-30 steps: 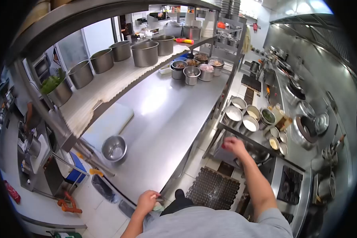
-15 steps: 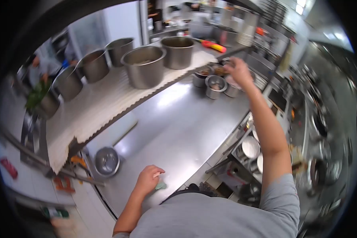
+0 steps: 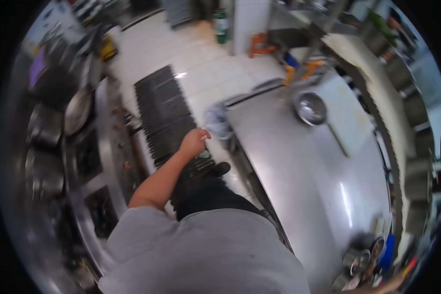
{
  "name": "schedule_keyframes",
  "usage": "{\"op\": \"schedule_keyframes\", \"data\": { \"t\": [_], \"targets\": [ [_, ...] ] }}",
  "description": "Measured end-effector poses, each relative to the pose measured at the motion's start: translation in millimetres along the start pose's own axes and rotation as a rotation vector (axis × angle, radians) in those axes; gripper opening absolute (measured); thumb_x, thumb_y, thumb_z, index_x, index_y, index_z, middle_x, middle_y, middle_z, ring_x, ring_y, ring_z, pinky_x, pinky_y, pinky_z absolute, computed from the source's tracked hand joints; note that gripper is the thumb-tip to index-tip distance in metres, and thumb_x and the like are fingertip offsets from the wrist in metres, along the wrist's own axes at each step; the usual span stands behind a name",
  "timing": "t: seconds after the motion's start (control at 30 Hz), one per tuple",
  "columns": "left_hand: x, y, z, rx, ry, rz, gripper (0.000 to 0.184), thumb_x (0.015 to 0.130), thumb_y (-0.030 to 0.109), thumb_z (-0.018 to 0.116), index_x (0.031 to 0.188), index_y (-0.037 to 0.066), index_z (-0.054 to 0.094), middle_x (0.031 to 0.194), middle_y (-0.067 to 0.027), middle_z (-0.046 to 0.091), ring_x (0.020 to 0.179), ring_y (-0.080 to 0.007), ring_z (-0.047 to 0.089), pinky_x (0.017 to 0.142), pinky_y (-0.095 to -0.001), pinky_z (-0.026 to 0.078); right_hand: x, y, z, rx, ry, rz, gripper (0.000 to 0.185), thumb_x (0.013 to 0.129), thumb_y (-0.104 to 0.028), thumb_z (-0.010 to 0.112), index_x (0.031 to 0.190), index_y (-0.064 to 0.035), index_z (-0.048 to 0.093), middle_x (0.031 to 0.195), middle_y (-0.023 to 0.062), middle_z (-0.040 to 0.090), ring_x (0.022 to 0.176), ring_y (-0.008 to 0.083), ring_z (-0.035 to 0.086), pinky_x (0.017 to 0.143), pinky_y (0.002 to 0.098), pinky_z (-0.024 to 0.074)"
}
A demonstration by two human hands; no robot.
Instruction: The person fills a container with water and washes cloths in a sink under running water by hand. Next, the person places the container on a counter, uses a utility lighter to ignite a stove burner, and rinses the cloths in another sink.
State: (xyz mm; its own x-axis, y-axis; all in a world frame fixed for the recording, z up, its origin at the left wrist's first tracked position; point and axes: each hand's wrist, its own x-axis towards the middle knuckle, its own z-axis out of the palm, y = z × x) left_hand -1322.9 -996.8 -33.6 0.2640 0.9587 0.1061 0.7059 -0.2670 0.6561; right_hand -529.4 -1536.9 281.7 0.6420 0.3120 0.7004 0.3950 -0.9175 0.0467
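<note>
My left hand (image 3: pixel 195 142) is closed and held out over the dark floor mat, left of the steel table (image 3: pixel 289 161). Its fingers curl round a pale green cloth (image 3: pixel 203 154), and only a small piece of it shows beneath the hand. At the lower right edge, part of my right arm or hand (image 3: pixel 391 284) shows as a blurred strip. It is near several small metal pots (image 3: pixel 356 261) and a red and yellow handle (image 3: pixel 409 265); its fingers cannot be made out.
A steel bowl (image 3: pixel 310 108) and a white cutting board (image 3: pixel 345 115) are at the table's far end. A shelf of metal containers (image 3: pixel 411 161) runs along the right. Stoves (image 3: pixel 100 171) line the left. A black mat (image 3: pixel 166 110) covers the aisle floor, with an orange stool (image 3: pixel 262 45) beyond.
My view and body have turned left, from the table toward the aisle and stoves. My left hand, still round the cloth, is now over the floor mat. My right arm has moved to the lower right edge.
</note>
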Motion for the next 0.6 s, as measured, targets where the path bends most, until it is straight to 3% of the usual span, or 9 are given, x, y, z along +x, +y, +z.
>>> {"op": "schedule_keyframes", "data": {
  "t": [0.13, 0.17, 0.2, 0.27, 0.37, 0.43, 0.5, 0.53, 0.6],
  "targets": [
    [-84, -115, -14, 0.098, -0.011, -0.479, 0.02, 0.08, 0.02, 0.048, 0.076, 0.008, 0.063, 0.084, -0.017, 0.061, 0.084, -0.0361, 0.057, 0.073, -0.044, 0.044, -68, -131, -70, 0.446, 0.51, 0.022, 0.029, 0.083, -0.021, 0.058, 0.106, -0.0036, 0.057, 0.084, 0.0069, 0.059, 0.069, 0.0156, 0.052, 0.063, 0.0323, 0.0417],
    [-112, -145, -17, 0.221, -0.064, -0.398, 0.02, 0.081, 0.021, 0.048, 0.075, 0.009, 0.062, 0.084, -0.0156, 0.061, 0.083, -0.0352, 0.057, 0.073, -0.044, 0.045, -90, -169, -82, 0.6, 0.566, 0.023, 0.029, 0.083, -0.02, 0.057, 0.107, -0.003, 0.056, 0.085, 0.007, 0.059, 0.07, 0.0157, 0.053, 0.065, 0.032, 0.0417],
    [-137, -171, -16, 0.155, -0.07, -0.619, 0.022, 0.083, 0.023, 0.046, 0.074, 0.009, 0.061, 0.084, -0.0146, 0.061, 0.085, -0.0338, 0.058, 0.074, -0.0437, 0.045, -112, -208, -94, 0.752, 0.613, 0.027, 0.029, 0.083, -0.019, 0.057, 0.108, -0.0024, 0.056, 0.087, 0.007, 0.059, 0.072, 0.0158, 0.053, 0.066, 0.0318, 0.0417],
    [-170, -203, -31, 0.237, -0.187, -0.699, 0.024, 0.085, 0.023, 0.046, 0.076, 0.01, 0.063, 0.083, -0.0129, 0.062, 0.085, -0.0323, 0.058, 0.075, -0.0426, 0.045, -152, -290, -108, 1.092, 0.612, 0.042, 0.029, 0.084, -0.016, 0.057, 0.109, -0.0012, 0.054, 0.091, 0.0072, 0.059, 0.075, 0.016, 0.053, 0.069, 0.0313, 0.0417],
    [-186, -231, -51, 0.15, -0.214, -0.9, 0.023, 0.084, 0.023, 0.047, 0.078, 0.012, 0.066, 0.086, -0.0116, 0.063, 0.087, -0.03, 0.059, 0.077, -0.0415, 0.045, -214, -424, -118, 1.558, 0.309, 0.131, 0.03, 0.085, -0.012, 0.056, 0.112, 0.0006, 0.053, 0.097, 0.0074, 0.058, 0.079, 0.0164, 0.054, 0.073, 0.0305, 0.0417],
    [-180, -265, -61, 0.012, -0.175, -0.98, 0.022, 0.083, 0.022, 0.048, 0.079, 0.013, 0.067, 0.087, -0.0107, 0.064, 0.087, -0.0287, 0.06, 0.078, -0.0409, 0.046, -253, -530, -138, 1.608, -0.005, 0.2, 0.04, 0.082, -0.008, 0.058, 0.118, 0.0038, 0.046, 0.097, 0.0083, 0.055, 0.076, 0.0131, 0.051, 0.069, 0.0273, 0.0404],
    [-173, -307, -70, 0.08, -0.141, -0.633, 0.019, 0.082, 0.02, 0.051, 0.08, 0.012, 0.067, 0.086, -0.0116, 0.064, 0.086, -0.0284, 0.06, 0.076, -0.04, 0.046, -301, -627, -173, 1.968, -0.598, 0.033, 0.045, 0.078, -0.002, 0.057, 0.12, 0.0035, 0.043, 0.097, 0.0082, 0.053, 0.076, 0.0123, 0.049, 0.065, 0.0246, 0.0404],
    [-157, -307, -82, 0.005, -0.112, -0.814, 0.018, 0.082, 0.02, 0.051, 0.08, 0.011, 0.067, 0.082, -0.0124, 0.064, 0.085, -0.0289, 0.06, 0.073, -0.0399, 0.045, -323, -674, -189, 1.981, -0.774, 0.072, 0.047, 0.075, 0.001, 0.056, 0.12, 0.0028, 0.043, 0.095, 0.0091, 0.053, 0.073, 0.0123, 0.049, 0.061, 0.0238, 0.0405],
    [-138, -321, -110, -0.026, -0.081, -0.779, 0.019, 0.082, 0.018, 0.049, 0.08, 0.011, 0.066, 0.081, -0.0127, 0.063, 0.082, -0.0297, 0.059, 0.071, -0.0403, 0.045, -365, -752, -211, 1.979, -1.084, 0.055, 0.049, 0.073, 0.002, 0.056, 0.12, 0.0016, 0.043, 0.092, 0.0086, 0.052, 0.068, 0.0113, 0.048, 0.055, 0.0228, 0.0398]
  ]
}}
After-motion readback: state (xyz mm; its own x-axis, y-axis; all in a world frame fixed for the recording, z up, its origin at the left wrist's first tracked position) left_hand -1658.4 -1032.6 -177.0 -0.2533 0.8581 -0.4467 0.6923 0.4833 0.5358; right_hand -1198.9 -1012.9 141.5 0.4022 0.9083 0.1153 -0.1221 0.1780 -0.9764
